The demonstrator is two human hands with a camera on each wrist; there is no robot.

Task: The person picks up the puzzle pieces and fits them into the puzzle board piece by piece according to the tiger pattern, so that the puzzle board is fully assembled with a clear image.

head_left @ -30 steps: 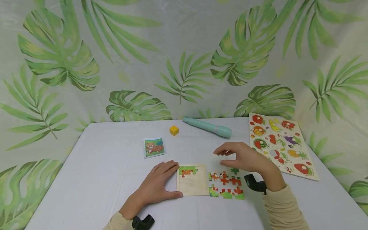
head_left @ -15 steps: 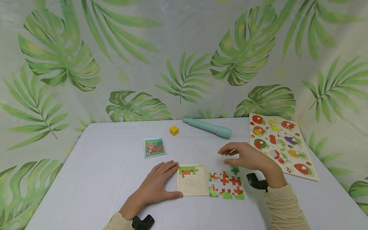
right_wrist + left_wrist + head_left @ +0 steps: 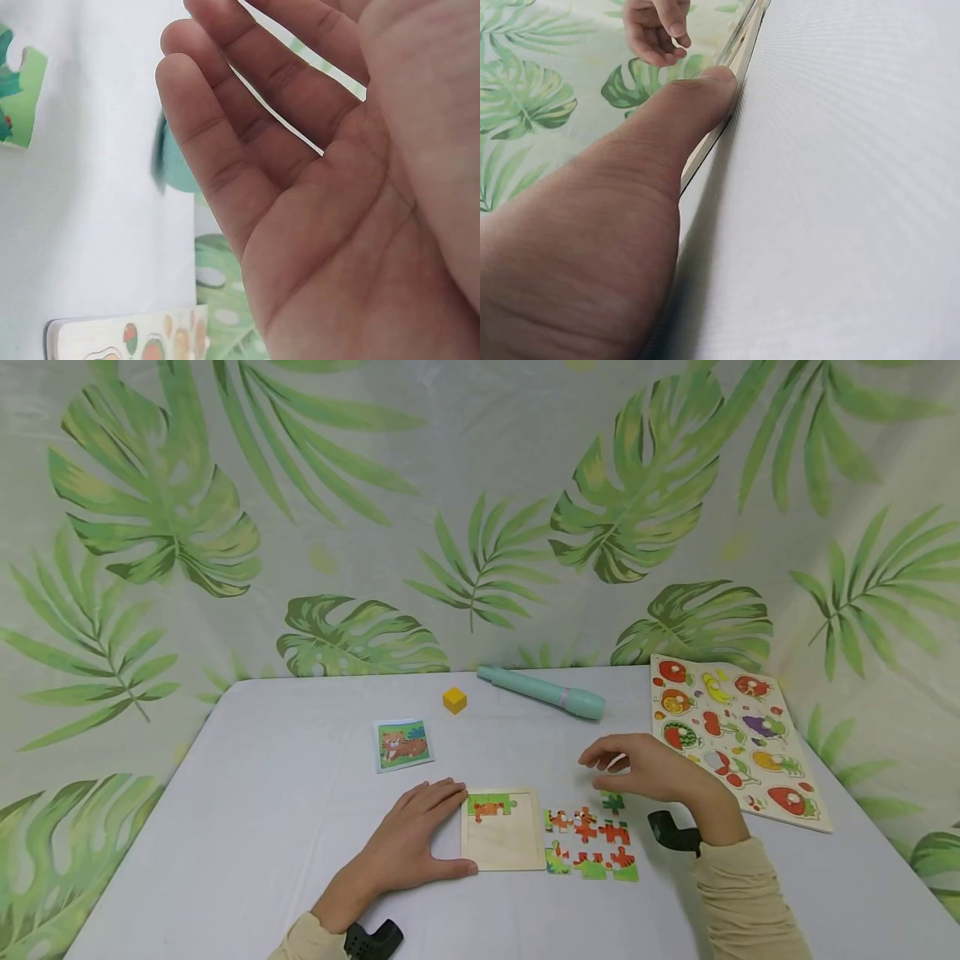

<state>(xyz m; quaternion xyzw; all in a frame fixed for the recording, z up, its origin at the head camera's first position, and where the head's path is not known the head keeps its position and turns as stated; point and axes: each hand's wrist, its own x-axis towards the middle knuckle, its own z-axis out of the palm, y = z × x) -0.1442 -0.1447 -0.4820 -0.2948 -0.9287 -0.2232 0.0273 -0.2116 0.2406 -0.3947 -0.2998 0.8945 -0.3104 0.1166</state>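
The left hand [image 3: 405, 843], fingers spread, rests against the tray [image 3: 502, 850], lower center of the frame. The right hand [image 3: 641, 768] hovers right of center, fingers loosely bent, gripping nothing. Loose puzzle pieces [image 3: 592, 867] lie just right of the tray. Caution: a low sweep of the right wrist camera [image 3: 673, 833] may scatter pieces; uneven left-hand pressure may shift the tray. No lettering is legible; fine print may escape this view.
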